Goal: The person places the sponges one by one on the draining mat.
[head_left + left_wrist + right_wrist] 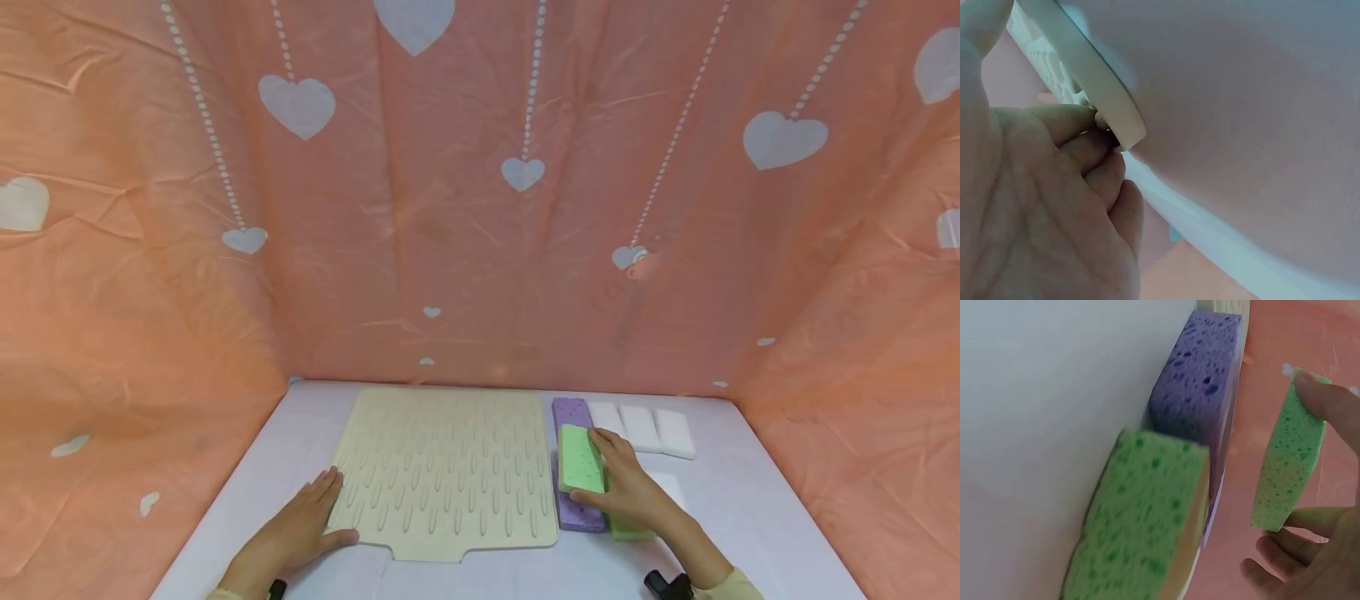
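My right hand (626,483) holds a light green sponge (581,458) over the purple sponges (588,517). In the right wrist view the thumb is at one end of that green sponge (1288,450) and fingers are at the other. A second green sponge (630,530) lies under the right hand, partly hidden in the head view. My left hand (300,525) rests at the left front corner of a cream ridged board (450,475). In the left wrist view its fingertips touch the board's edge (1107,94), with fingers lightly bent.
White sponge-like blocks (641,427) lie side by side at the back right, and another white piece (667,486) shows behind the right hand. The board lies flat on a white-covered table (750,517). Orange curtains with hearts (480,250) enclose the back and sides.
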A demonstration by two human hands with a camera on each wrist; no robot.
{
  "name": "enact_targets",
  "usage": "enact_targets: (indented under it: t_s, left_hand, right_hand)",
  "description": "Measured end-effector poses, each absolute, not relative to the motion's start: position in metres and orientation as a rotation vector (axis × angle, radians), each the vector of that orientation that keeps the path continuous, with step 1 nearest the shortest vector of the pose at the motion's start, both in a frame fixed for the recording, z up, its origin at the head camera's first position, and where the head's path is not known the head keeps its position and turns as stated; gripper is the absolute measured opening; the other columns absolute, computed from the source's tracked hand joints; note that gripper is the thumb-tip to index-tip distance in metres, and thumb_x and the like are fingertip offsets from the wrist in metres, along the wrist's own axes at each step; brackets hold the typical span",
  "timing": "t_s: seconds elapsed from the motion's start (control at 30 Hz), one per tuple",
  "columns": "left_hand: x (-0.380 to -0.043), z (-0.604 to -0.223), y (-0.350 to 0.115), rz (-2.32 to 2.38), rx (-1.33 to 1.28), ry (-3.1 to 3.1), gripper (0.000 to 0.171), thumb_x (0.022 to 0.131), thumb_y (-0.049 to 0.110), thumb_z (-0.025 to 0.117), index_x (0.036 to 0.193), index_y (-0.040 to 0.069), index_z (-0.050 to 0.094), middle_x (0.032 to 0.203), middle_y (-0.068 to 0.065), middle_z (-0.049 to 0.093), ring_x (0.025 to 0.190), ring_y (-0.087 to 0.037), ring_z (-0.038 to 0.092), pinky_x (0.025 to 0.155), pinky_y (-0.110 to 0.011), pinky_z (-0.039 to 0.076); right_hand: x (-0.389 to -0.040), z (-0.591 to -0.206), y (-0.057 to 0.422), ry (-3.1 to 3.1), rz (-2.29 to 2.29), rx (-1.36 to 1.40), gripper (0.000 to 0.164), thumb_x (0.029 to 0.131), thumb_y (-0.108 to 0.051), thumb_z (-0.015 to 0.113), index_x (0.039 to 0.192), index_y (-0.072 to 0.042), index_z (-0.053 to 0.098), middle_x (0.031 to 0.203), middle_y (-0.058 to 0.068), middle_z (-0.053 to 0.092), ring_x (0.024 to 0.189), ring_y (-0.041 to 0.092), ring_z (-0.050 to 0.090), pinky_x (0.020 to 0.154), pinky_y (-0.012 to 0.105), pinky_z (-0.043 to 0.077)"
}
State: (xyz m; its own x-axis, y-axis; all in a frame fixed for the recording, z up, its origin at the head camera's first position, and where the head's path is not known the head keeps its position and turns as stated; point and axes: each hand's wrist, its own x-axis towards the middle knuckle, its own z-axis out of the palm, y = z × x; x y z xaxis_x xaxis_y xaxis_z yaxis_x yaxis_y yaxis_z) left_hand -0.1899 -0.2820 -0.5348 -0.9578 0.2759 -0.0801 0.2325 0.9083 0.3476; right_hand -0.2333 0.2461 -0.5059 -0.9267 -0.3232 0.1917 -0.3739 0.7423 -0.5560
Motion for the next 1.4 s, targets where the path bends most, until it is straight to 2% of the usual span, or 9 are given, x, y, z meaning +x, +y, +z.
enact_targets:
  t_s: [0.43,0.87,0.97,1.03,1.1,1.2,1.27,1.4]
  left_hand:
    - [-0.189,-0.534,-0.279,0.527,0.42,2.95,0.11,0.089,0.056,0.081,0.155,-0.02,0.037,0.164,-0.039,0.033,0.156,-0.054,0.03,0.127,-0.064,0.026]
    - [-0.189,-0.539,-0.281,0.592,0.459,2.959,0.112,0.088,0.06,0.079,0.155,-0.02,0.037,0.164,-0.04,0.033,0.155,-0.055,0.03,0.127,-0.064,0.025]
    - [-0.19,-0.545,-0.284,0.642,0.474,2.973,0.115,0.088,0.065,0.076,0.155,-0.02,0.037,0.164,-0.04,0.033,0.154,-0.057,0.029,0.135,-0.039,0.008]
    - [-0.19,-0.548,-0.285,0.664,0.474,2.974,0.116,0.088,0.067,0.074,0.155,-0.02,0.037,0.164,-0.04,0.032,0.153,-0.057,0.029,0.133,-0.03,-0.002]
    - [-0.19,-0.547,-0.286,0.664,0.468,2.971,0.116,0.088,0.067,0.075,0.155,-0.02,0.037,0.164,-0.04,0.032,0.154,-0.057,0.028,0.133,-0.032,-0.001]
    - [-0.19,-0.54,-0.285,0.638,0.449,2.953,0.114,0.088,0.061,0.079,0.155,-0.021,0.036,0.164,-0.041,0.032,0.154,-0.057,0.029,0.132,-0.058,0.017]
    - [-0.19,-0.535,-0.283,0.61,0.427,2.94,0.112,0.087,0.057,0.082,0.155,-0.02,0.037,0.165,-0.04,0.032,0.155,-0.056,0.029,0.127,-0.066,0.024]
    - [-0.19,-0.532,-0.282,0.581,0.397,2.926,0.111,0.088,0.055,0.082,0.156,-0.019,0.036,0.166,-0.039,0.031,0.156,-0.054,0.028,0.127,-0.065,0.025]
  right_hand:
    - [-0.249,-0.507,0.214,-2.867,0.977,0.588,0.116,0.083,-0.039,0.095,0.164,0.011,0.029,0.166,0.032,0.032,0.154,0.051,0.032,0.119,0.065,0.041]
    - [-0.263,-0.501,0.182,-2.826,0.957,0.697,0.115,0.084,-0.038,0.094,0.163,0.012,0.028,0.166,0.034,0.032,0.156,0.05,0.029,0.122,0.064,0.037]
    - [-0.265,-0.499,0.175,-2.805,0.94,0.719,0.115,0.083,-0.038,0.095,0.162,0.013,0.029,0.165,0.035,0.034,0.154,0.053,0.03,0.121,0.067,0.036]
    - [-0.267,-0.498,0.17,-2.795,0.945,0.723,0.114,0.082,-0.036,0.096,0.162,0.013,0.031,0.164,0.035,0.035,0.154,0.053,0.031,0.122,0.067,0.036]
    - [-0.268,-0.498,0.166,-2.78,0.944,0.725,0.114,0.081,-0.036,0.097,0.161,0.014,0.032,0.163,0.034,0.037,0.153,0.054,0.033,0.121,0.067,0.036]
    - [-0.271,-0.498,0.159,-2.766,0.941,0.728,0.114,0.08,-0.035,0.097,0.161,0.013,0.033,0.162,0.032,0.039,0.152,0.052,0.035,0.121,0.065,0.038]
    - [-0.274,-0.499,0.154,-2.751,0.927,0.74,0.114,0.08,-0.035,0.098,0.161,0.014,0.034,0.162,0.031,0.041,0.151,0.051,0.037,0.121,0.063,0.039]
    - [-0.279,-0.499,0.144,-2.734,0.91,0.769,0.114,0.079,-0.036,0.098,0.16,0.014,0.035,0.161,0.031,0.042,0.15,0.05,0.038,0.121,0.061,0.041]
